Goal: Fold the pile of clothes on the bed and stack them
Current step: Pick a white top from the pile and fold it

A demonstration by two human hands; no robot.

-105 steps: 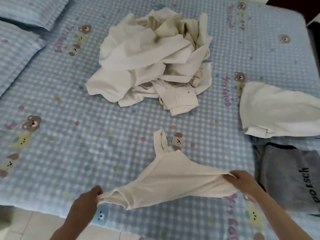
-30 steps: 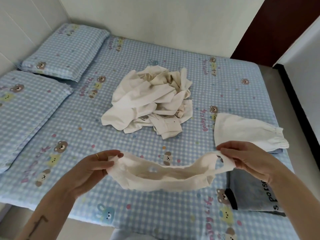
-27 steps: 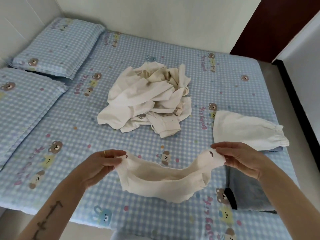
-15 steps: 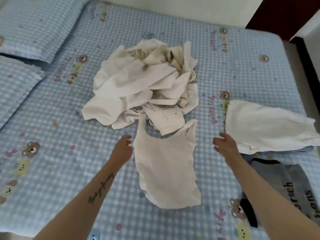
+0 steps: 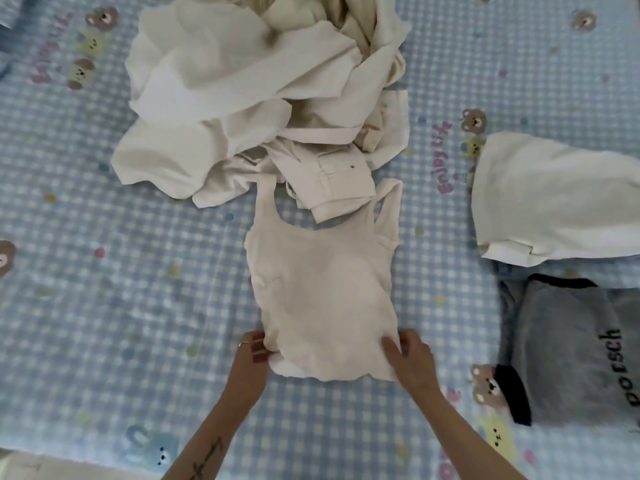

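A cream sleeveless top (image 5: 322,292) lies flat on the blue checked bed sheet (image 5: 121,306), straps pointing away from me and touching the pile. My left hand (image 5: 250,362) pinches its near left hem corner. My right hand (image 5: 410,358) grips the near right hem corner, thumb on top of the cloth. Beyond the top sits the unfolded pile of cream clothes (image 5: 263,91). To the right lie a folded white garment (image 5: 554,202) and, nearer me, a folded grey shirt (image 5: 571,351) with black trim and lettering.
The sheet carries bear prints and coloured dots. The bed's near edge (image 5: 69,460) runs along the bottom left, with pale floor below it. Open sheet spreads to the left of the top.
The top was held up and stretched between both hands, then laid flat on the sheet below the pile. Both hands have slid from its shoulders down to the hem corners.
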